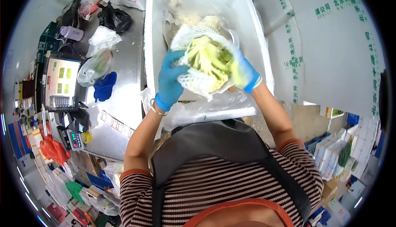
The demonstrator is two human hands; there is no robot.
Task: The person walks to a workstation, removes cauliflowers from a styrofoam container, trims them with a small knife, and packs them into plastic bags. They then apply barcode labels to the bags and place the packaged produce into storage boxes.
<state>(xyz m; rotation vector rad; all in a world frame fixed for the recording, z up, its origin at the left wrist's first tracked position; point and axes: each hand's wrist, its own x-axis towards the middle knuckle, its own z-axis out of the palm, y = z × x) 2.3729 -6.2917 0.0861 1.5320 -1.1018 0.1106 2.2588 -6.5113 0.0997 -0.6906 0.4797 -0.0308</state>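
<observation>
Over a white foam box [261, 41], I hold a pale yellow-green leafy vegetable [208, 60] wrapped in a white foam net [198, 82]. Its kind is hard to tell; it looks like a lettuce or cabbage head. My left hand [171, 78], in a blue glove, grips the netting from the left, fingers bent around its edge. On the other side, my blue-gloved right hand [247, 75] is closed against the vegetable's leaves, its fingertips blurred and partly hidden. More foam netting [192, 19] lies in the box behind.
Left of the box is a metal table [123, 62] with a black bag [114, 18], a bagged vegetable [95, 67], a blue glove [105, 87], a label strip [116, 124], a screen [62, 82] and a scale display [75, 140]. A printed white sheet [321, 41] stands at right.
</observation>
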